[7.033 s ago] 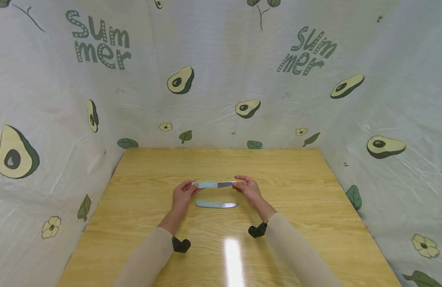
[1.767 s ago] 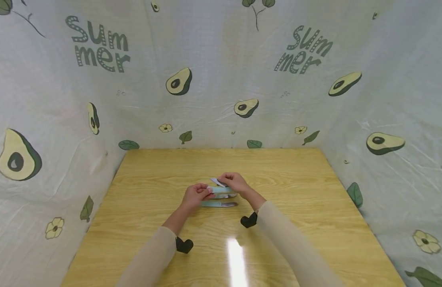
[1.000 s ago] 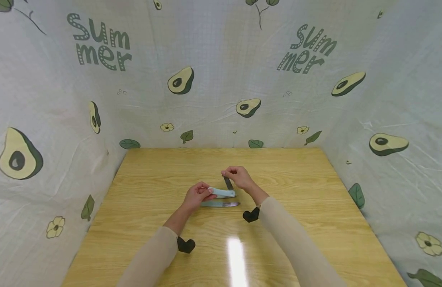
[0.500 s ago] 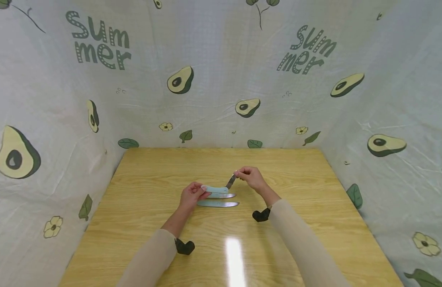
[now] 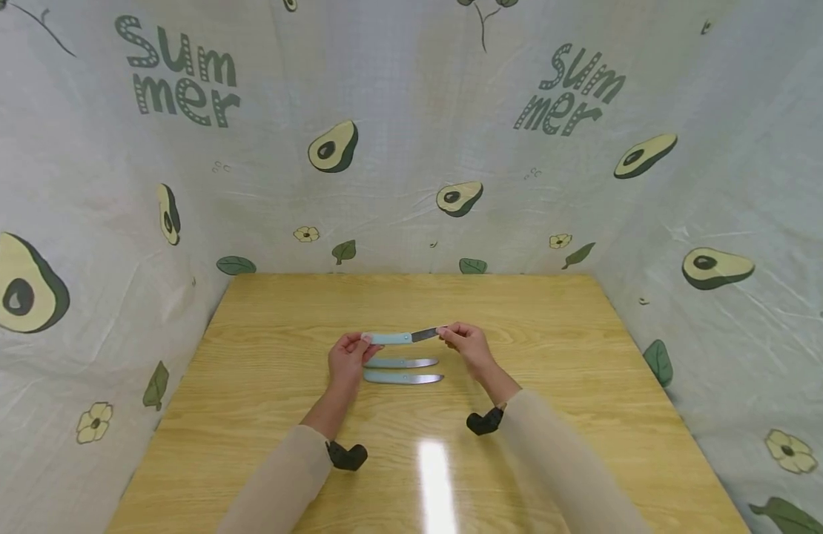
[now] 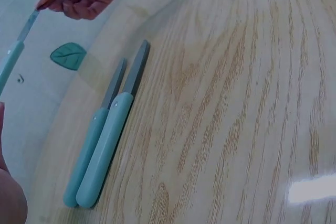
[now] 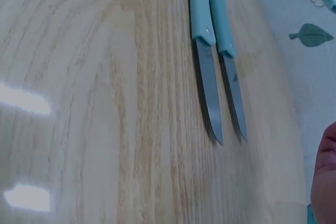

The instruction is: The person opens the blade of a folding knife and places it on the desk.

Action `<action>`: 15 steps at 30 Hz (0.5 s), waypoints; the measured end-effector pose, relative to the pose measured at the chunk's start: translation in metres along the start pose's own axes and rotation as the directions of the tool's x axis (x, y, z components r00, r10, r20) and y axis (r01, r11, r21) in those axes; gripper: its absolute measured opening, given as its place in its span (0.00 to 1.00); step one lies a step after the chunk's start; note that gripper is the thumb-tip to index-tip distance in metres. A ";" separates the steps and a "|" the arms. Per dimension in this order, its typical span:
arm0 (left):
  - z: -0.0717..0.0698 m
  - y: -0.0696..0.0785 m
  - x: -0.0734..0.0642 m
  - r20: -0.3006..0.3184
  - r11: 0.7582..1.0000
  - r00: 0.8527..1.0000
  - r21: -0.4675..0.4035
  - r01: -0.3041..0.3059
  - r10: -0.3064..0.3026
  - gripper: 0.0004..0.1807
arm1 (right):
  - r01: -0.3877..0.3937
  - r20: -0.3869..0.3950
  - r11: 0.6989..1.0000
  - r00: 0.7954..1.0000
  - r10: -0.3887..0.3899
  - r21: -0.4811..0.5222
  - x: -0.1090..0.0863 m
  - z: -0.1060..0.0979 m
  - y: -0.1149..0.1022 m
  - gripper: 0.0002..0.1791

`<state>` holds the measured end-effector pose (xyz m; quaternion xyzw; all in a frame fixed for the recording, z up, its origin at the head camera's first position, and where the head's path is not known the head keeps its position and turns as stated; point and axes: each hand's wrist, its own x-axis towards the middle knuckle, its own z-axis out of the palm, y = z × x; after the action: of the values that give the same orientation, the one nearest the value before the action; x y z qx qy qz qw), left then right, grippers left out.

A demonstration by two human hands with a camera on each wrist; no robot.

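In the head view, a folding knife (image 5: 390,338) with a light blue handle is held level above the table. My left hand (image 5: 345,363) grips the butt of its handle, while the fingers of my right hand (image 5: 471,347) pinch the blade near the tip. The blade stands almost in line with the handle, angled slightly up. Nearer to me two similar knives lie unfolded side by side, blades to the right: one middle knife (image 5: 400,363) and one front knife (image 5: 401,378). The left wrist view shows my right fingers on the held knife's blade (image 6: 29,26).
The wooden table (image 5: 531,356) is bounded by a white patterned cloth (image 5: 398,237) at the back and on both sides. A bright light reflection (image 5: 437,482) lies on the tabletop near me. Black wrist devices sit at both sleeves.
Seven seconds ago one knife lay on the table and another was in the hands; now two lie there and a third is held. Its blade has swung out to the right.
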<state>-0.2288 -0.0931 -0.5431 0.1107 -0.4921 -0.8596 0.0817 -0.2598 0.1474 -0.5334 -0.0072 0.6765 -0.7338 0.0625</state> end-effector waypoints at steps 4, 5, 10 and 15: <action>0.003 0.001 -0.001 -0.033 1.000 0.999 -0.019 -0.006 0.005 0.06 | 0.026 -0.060 0.986 0.998 -0.016 0.166 -0.005 0.012 0.003 0.16; 0.004 0.002 -0.001 -0.041 1.000 0.999 -0.023 -0.009 0.008 0.05 | 0.034 -0.069 0.976 0.997 -0.020 0.215 -0.005 0.014 0.003 0.17; 0.006 0.001 0.000 -0.045 1.000 0.999 -0.023 -0.020 0.019 0.07 | 0.029 -0.069 0.934 0.998 -0.005 0.356 -0.009 0.024 0.006 0.17; 0.001 -0.003 0.003 0.018 1.000 1.000 -0.009 0.011 -0.011 0.07 | -0.001 -0.046 0.926 0.999 0.020 0.377 -0.010 0.027 0.008 0.14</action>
<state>-0.2318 -0.0920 -0.5455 0.1054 -0.4881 -0.8633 0.0730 -0.2463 0.1214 -0.5384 0.0268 0.5245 -0.8495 0.0501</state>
